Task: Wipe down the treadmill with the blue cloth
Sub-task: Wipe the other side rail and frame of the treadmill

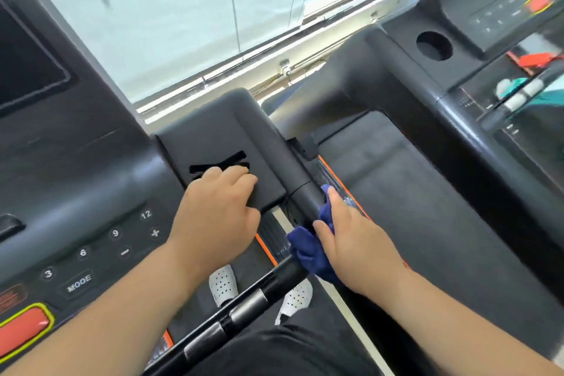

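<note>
- At the right handrail (pixel 300 192) of the treadmill (pixel 91 162): the right hand (pixel 357 241) grips the blue cloth (pixel 308 249) against the black bar, fingers (pixel 334 201) and thumb clamped round cloth and bar together.
- Blue cloth: bunched, wrapped over the bar just below where it joins the side panel (pixel 213 131); a loose fold hangs under the palm.
- Left hand (pixel 216 207): lies on the side panel, fingers together and lightly bent, tips at the edge of a dark slot (pixel 213 163), holding nothing.
- Console, lower left: numbered buttons (pixel 82 253), a MODE key (pixel 78 282) and a red stop button (pixel 23 331) with a yellow rim.
- Below the bar: two white perforated shoes (pixel 224 284) on the deck.
- Right: a second treadmill (pixel 457 223) with a round cup holder (pixel 433 46).
</note>
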